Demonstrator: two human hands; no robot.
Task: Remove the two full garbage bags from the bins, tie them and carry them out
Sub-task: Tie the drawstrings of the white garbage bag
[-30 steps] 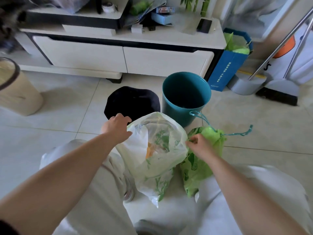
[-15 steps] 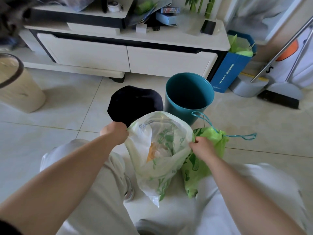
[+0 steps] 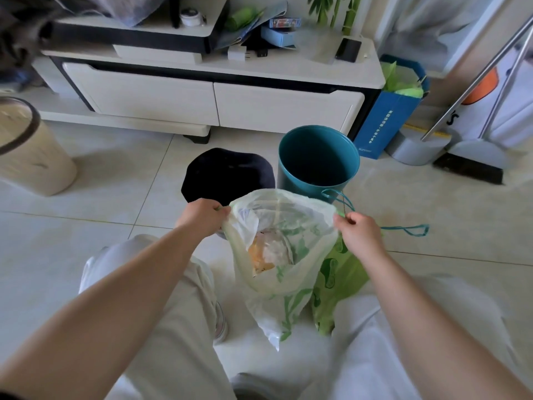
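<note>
A translucent white garbage bag (image 3: 277, 272) with green print hangs between my knees, its mouth stretched wide with trash showing inside. My left hand (image 3: 202, 217) grips the bag's left rim and my right hand (image 3: 357, 229) grips its right rim. Behind it on the floor lies a green garbage bag (image 3: 337, 281), its teal drawstring (image 3: 403, 229) trailing to the right. Just beyond stand an empty teal bin (image 3: 317, 160) and a black bin (image 3: 227, 174).
A white TV cabinet (image 3: 213, 102) runs along the back. A beige bin (image 3: 31, 148) stands at far left. A blue paper bag (image 3: 386, 125), a dustpan (image 3: 418, 145) and a broom (image 3: 473, 166) sit at right. Tiled floor lies around.
Both hands have moved apart and taken the white bag's rim, pulling its mouth wide; the bag has lifted slightly.
</note>
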